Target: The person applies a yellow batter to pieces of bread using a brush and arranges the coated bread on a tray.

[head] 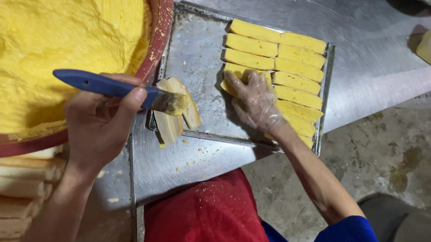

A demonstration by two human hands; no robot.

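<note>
Here, in the head view, a blue-handled brush (117,89) is held closed in the left hand (96,125), its long axis lying level with the bristles pointing right onto two bread slices (177,112) propped at the near-left edge of the metal tray (198,49). The gloved right hand (256,101) is laid flat, fingers spread and gripping nothing, on a yellow-coated slice (231,80) among the coated rows (298,71), just right of the bristles. The large bowl of yellow batter (40,24) is seen left of the brush.
</note>
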